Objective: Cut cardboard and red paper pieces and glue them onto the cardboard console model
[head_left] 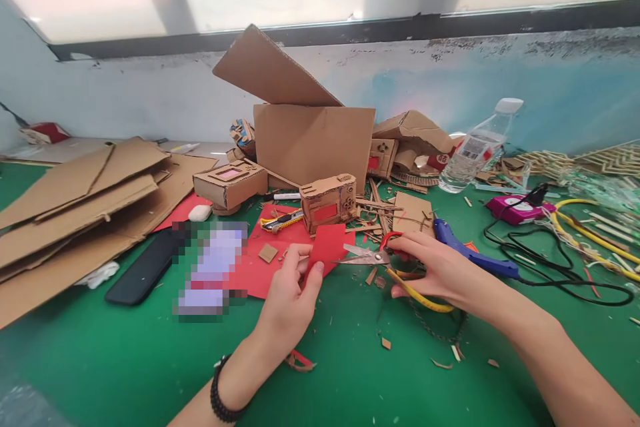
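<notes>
My left hand (291, 288) pinches a small piece of red paper (327, 244) between thumb and fingers. In my right hand (431, 263) are scissors (411, 288) with red and yellow handles. Their blades are apart and point left, close to the red piece; whether they touch it I cannot tell. Behind my left hand lies a larger red sheet (250, 273) with a small cardboard square (268, 253) on it. A cardboard model camera (329, 203) with a red panel stands just beyond, beside a yellow utility knife (283, 220).
Cardboard sheets (75, 213) pile up at left, near a black phone (145, 267). A big cardboard box (315, 143) stands at the back. To the right are a blue glue gun (473, 253) with its cord, a water bottle (473, 150) and a magenta power block (520, 209). Scraps litter the green table.
</notes>
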Motion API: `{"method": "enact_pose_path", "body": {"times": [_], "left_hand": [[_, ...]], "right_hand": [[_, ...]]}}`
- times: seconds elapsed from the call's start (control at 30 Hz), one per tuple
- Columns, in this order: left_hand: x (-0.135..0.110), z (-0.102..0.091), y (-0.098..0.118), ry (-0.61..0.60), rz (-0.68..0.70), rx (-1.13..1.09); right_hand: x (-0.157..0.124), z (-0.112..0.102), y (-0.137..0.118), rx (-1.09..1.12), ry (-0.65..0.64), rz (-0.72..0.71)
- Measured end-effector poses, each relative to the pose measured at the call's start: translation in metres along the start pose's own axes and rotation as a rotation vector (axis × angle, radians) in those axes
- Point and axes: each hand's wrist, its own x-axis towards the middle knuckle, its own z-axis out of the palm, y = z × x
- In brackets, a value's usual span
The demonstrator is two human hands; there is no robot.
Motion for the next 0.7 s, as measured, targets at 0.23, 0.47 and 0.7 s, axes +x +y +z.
{"method": "enact_pose_path", "body": {"times": [0.23,0.47,0.7], "left_hand": [[0.003,-0.001,-0.002,-0.011,-0.062,0.02],[0.004,-0.001,0.0,-0.019,-0.063,-0.022],[0.007,-0.002,0.009,-0.025,-0.104,-0.067]], "right_hand": [[0.007,0.005,-0.008,-0.01,-0.03,-0.051],[0.009,0.012,-0.014,-0.01,-0.028,-0.056],[0.009,0.014,-0.021,-0.101,0.055,-0.077]]}}
